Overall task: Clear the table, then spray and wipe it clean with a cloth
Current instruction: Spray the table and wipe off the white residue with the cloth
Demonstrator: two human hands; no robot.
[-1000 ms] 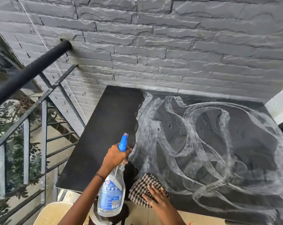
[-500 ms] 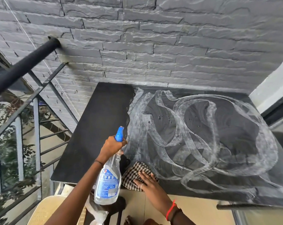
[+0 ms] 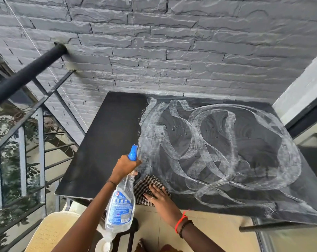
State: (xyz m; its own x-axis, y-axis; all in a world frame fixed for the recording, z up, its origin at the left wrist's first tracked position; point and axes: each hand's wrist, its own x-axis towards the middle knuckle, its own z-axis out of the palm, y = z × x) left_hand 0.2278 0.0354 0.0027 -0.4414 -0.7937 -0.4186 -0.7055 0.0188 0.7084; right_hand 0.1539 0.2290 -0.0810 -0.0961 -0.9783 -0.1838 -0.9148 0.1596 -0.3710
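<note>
A black table [image 3: 107, 142] stands against the grey brick wall. White swirled wipe streaks cover its middle and right; its left part is plain black. My left hand [image 3: 124, 167] grips the neck of a clear spray bottle [image 3: 120, 206] with a blue nozzle and blue label, nozzle pointing at the tabletop. My right hand [image 3: 158, 196] lies flat, fingers spread, on a checked brown-and-white cloth [image 3: 145, 186] at the table's near edge.
A black metal railing [image 3: 25, 77] with bars runs along the left, with foliage beyond it. A cream woven chair [image 3: 52, 231] stands below the table's near-left corner. A dark-framed glass door [image 3: 310, 120] is at the right. The floor is beige tile.
The view has shifted, so the table sits further right and lower. Both hands keep their hold; the cloth hand has edged slightly along the near edge.
</note>
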